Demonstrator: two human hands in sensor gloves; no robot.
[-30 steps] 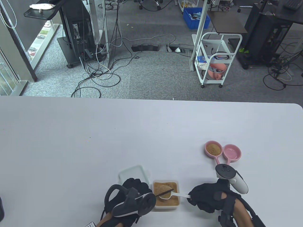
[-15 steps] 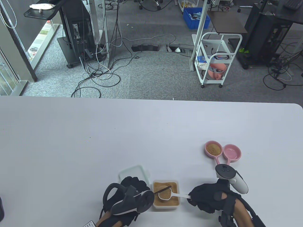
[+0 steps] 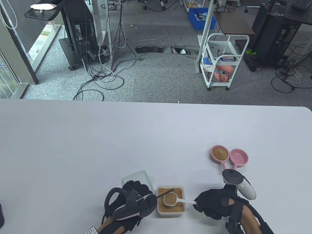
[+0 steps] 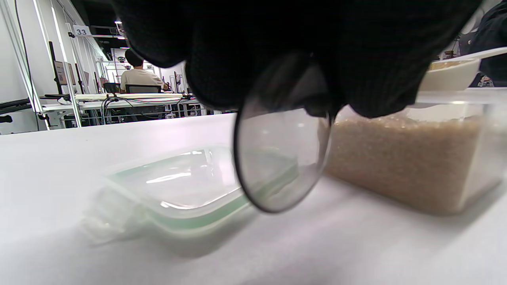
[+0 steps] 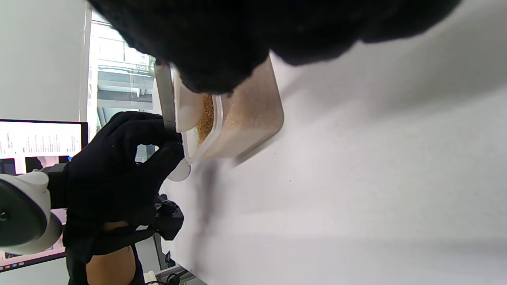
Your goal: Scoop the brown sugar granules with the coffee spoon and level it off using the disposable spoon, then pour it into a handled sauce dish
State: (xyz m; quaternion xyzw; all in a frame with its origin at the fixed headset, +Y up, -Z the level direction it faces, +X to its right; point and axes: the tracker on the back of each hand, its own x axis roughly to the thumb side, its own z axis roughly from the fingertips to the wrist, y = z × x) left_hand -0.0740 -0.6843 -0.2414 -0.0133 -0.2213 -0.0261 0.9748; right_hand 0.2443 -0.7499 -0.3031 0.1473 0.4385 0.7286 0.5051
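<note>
My right hand (image 3: 198, 203) grips the handle of the white coffee spoon (image 3: 170, 199). Its bowl holds a flat fill of brown sugar above the clear sugar container (image 3: 170, 215). My left hand (image 3: 143, 193) pinches the dark translucent disposable spoon (image 3: 165, 192) near its bowl, and the thin handle lies along the coffee spoon's far rim. In the left wrist view the disposable spoon's bowl (image 4: 281, 158) hangs below my fingers beside the container (image 4: 412, 158). The right wrist view shows the coffee spoon (image 5: 188, 107) and the disposable spoon's handle (image 5: 165, 99) together.
Two pink handled sauce dishes stand at the right rear: one (image 3: 219, 153) holds brown sugar, the other (image 3: 238, 157) holds none. The container's lid (image 3: 137, 176) lies just behind my left hand. The table's front edge is close behind both wrists.
The disposable spoon's handle has swept over the coffee spoon's heap toward the far left rim, and the sugar in the bowl now lies flat. My left hand has drifted slightly left.
</note>
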